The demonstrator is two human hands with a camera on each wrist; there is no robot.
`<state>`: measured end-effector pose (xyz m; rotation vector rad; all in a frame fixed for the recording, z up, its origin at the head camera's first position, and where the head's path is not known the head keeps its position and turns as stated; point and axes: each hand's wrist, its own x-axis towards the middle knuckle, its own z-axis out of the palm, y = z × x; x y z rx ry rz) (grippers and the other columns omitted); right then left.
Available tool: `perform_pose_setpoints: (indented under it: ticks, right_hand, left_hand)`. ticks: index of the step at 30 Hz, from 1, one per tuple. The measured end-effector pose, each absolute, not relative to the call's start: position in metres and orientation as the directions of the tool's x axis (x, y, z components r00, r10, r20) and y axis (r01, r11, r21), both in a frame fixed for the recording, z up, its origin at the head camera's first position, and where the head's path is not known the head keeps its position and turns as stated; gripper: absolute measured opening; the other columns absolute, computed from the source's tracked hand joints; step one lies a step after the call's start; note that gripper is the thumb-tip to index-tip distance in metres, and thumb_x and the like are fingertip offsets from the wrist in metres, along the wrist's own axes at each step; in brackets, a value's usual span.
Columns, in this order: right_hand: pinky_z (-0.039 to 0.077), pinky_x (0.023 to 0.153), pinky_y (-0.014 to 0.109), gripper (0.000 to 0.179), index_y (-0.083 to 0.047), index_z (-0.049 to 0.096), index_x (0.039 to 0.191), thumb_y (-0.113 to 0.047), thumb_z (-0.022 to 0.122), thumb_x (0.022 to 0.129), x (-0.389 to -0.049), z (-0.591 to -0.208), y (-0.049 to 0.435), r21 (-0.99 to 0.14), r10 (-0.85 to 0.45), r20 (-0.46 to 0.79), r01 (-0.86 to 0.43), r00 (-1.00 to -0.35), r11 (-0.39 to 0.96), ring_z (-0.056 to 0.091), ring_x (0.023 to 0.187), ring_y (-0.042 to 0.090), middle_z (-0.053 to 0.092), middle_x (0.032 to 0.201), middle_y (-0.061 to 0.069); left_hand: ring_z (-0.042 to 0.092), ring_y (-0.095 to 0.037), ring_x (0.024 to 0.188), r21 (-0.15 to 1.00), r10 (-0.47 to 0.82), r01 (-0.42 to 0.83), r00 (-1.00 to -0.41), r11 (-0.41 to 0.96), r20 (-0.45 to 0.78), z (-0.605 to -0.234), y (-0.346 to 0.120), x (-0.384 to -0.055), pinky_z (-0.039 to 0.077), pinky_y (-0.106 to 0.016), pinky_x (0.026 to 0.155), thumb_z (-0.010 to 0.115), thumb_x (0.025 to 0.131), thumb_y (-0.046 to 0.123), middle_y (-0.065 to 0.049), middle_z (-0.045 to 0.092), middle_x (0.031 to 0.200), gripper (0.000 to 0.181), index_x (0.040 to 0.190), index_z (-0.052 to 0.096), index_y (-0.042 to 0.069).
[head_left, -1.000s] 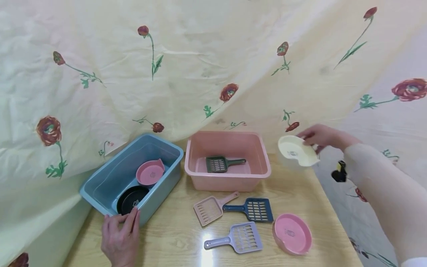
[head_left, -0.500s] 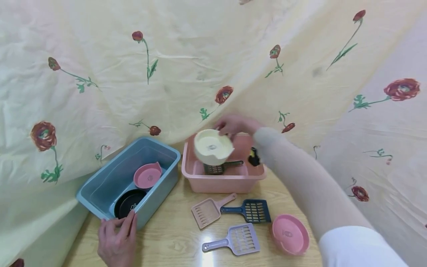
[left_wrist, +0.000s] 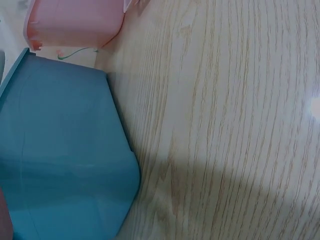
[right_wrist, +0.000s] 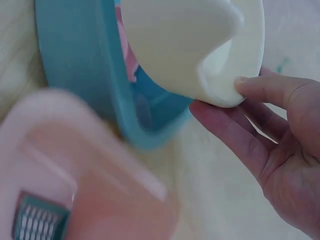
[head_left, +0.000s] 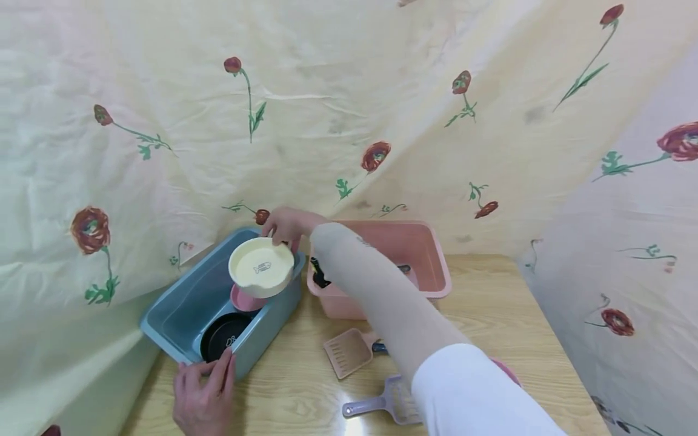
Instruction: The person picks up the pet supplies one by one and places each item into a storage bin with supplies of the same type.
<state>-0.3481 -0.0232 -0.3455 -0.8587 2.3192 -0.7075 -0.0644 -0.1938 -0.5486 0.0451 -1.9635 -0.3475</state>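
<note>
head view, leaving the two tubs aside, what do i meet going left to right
Left hand → cream dish → pale pink scoop → dark blue handle → pink rim peeking out past the white sleeve.

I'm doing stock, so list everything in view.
Blue tub: one, blue, left
Pink tub: one, pink, centre
Cream dish: one, cream, above blue tub
Pink dish: one, pink, inside blue tub
Black dish: one, black, inside blue tub
Green scoop: one, green, inside pink tub
Pink scoop: one, pink, table
Lavender scoop: one, lavender, table
Navy scoop: one, navy, table, part-hidden
Rim: one, pink, beyond sleeve, rest hidden
Table: one, wood, below
Cloth: one, floral cream, behind
Sleeve: one, white, right arm
Left hand: one, bare, blue tub's rim
Right hand: one, bare, holding cream dish
</note>
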Motion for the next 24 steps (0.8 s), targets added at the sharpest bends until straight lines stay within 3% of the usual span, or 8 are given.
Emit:
perform_pose_setpoints:
  ticks: [3,5,11,13,18,20,24]
  right_hand:
    - [0.066,0.066,0.033,0.040,-0.012,0.072,0.139,0.004,0.063,0.103,-0.347,-0.357,-0.047,-0.625,-0.676,-0.331,-0.384,-0.659,0.680,0.074,0.088,0.021,0.067,0.136,0.011]
    - [0.065,0.065,0.031,0.040,-0.013,0.073,0.139,0.004,0.064,0.103,-0.345,-0.365,-0.061,-0.621,-0.658,-0.341,-0.365,-0.672,0.694,0.074,0.086,0.020,0.067,0.135,0.010]
    - [0.063,0.063,0.025,0.041,-0.016,0.072,0.139,0.002,0.065,0.103,-0.336,-0.388,-0.087,-0.561,-0.634,-0.343,-0.391,-0.693,0.730,0.073,0.082,0.016,0.066,0.141,0.005]
    - [0.061,0.062,0.024,0.040,-0.018,0.074,0.136,0.002,0.065,0.102,-0.331,-0.394,-0.093,-0.532,-0.627,-0.345,-0.404,-0.699,0.744,0.072,0.079,0.015,0.066,0.141,0.003]
    - [0.057,0.057,0.025,0.038,-0.021,0.076,0.132,0.002,0.064,0.104,-0.322,-0.405,-0.102,-0.496,-0.603,-0.376,-0.397,-0.704,0.772,0.069,0.074,0.015,0.068,0.135,-0.001]
    - [0.056,0.056,0.025,0.038,-0.022,0.077,0.131,0.002,0.064,0.104,-0.320,-0.409,-0.105,-0.472,-0.606,-0.380,-0.417,-0.699,0.777,0.069,0.077,0.014,0.069,0.134,-0.002]
    - [0.056,0.063,0.023,0.036,-0.026,0.081,0.124,0.000,0.067,0.103,-0.318,-0.417,-0.116,-0.401,-0.612,-0.374,-0.474,-0.697,0.784,0.065,0.092,0.009,0.071,0.130,-0.009]
  left_hand:
    - [0.061,-0.042,0.082,0.267,-0.194,0.117,-0.430,0.957,0.882,-0.549,-0.194,-0.064,0.053,-0.073,0.098,0.062,0.108,0.043,-0.015,0.064,0.084,0.042,0.098,0.086,0.010]
    - [0.061,-0.042,0.084,0.273,-0.200,0.099,-0.457,0.957,0.867,-0.547,-0.194,-0.062,0.051,-0.066,0.107,0.060,0.109,0.045,-0.014,0.064,0.086,0.044,0.100,0.086,0.010]
    - [0.061,-0.042,0.087,0.291,-0.213,0.091,-0.485,0.953,0.848,-0.547,-0.193,-0.062,0.032,-0.043,0.128,0.057,0.110,0.046,-0.014,0.064,0.088,0.047,0.102,0.086,0.010]
    - [0.061,-0.043,0.086,0.289,-0.211,0.097,-0.475,0.952,0.854,-0.549,-0.194,-0.063,0.043,-0.052,0.121,0.058,0.110,0.046,-0.014,0.064,0.087,0.047,0.101,0.086,0.010]
    - [0.061,-0.042,0.087,0.285,-0.207,0.092,-0.486,0.954,0.849,-0.549,-0.194,-0.062,0.048,-0.064,0.112,0.057,0.110,0.046,-0.013,0.064,0.088,0.047,0.101,0.086,0.010]
    - [0.061,-0.041,0.088,0.281,-0.204,0.075,-0.516,0.957,0.832,-0.547,-0.194,-0.061,0.042,-0.057,0.120,0.055,0.111,0.046,-0.013,0.063,0.089,0.048,0.103,0.085,0.010]
    - [0.061,-0.040,0.090,0.266,-0.197,0.041,-0.565,0.963,0.801,-0.545,-0.194,-0.058,0.040,-0.057,0.122,0.050,0.113,0.047,-0.014,0.063,0.090,0.053,0.106,0.085,0.009]
